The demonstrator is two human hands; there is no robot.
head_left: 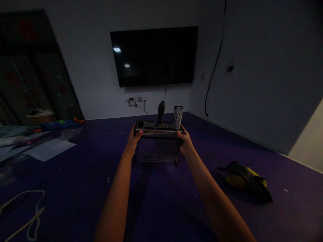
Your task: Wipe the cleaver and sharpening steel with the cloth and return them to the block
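A small clear-sided table or stand (157, 148) with a dark top is held out in front of me above the purple floor. My left hand (133, 141) grips its left edge and my right hand (185, 141) grips its right edge, fingers curled over the top. On the top stand a dark bottle-shaped object (160, 113) and a patterned tumbler (178, 117) near the right corner.
A black television (153, 55) hangs on the far wall with sockets (136, 99) and cables below. A yellow-and-black bag (246, 181) lies on the floor to the right. Papers (49, 149) and clutter lie at the left, a white cord (30, 215) at bottom left.
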